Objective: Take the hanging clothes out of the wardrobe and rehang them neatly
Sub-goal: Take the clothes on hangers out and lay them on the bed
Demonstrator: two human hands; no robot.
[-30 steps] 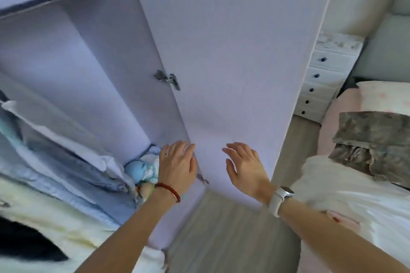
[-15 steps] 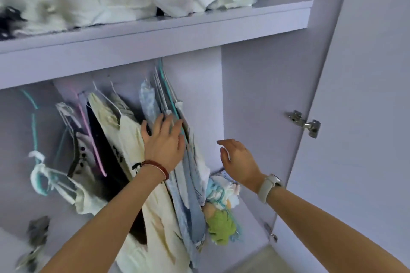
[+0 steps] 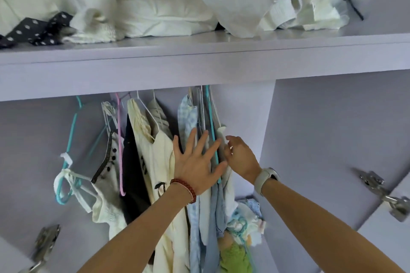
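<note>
Our left hand point(image 3: 196, 165) presses flat on soft, light hanging clothes point(image 3: 206, 184); right hand point(image 3: 240, 157), three o'clock, curls loosely — we'd grip hangers point(image 3: 209, 113).

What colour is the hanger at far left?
Teal hanger, clearest in the head view.

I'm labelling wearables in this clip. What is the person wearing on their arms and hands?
Both forearms are bare, with no sleeves in view. The left hand has a bracelet of small dark red round beads around its wrist. The right hand has a smartwatch on a pale off-white band at its wrist. No rings or gloves are visible.
</note>
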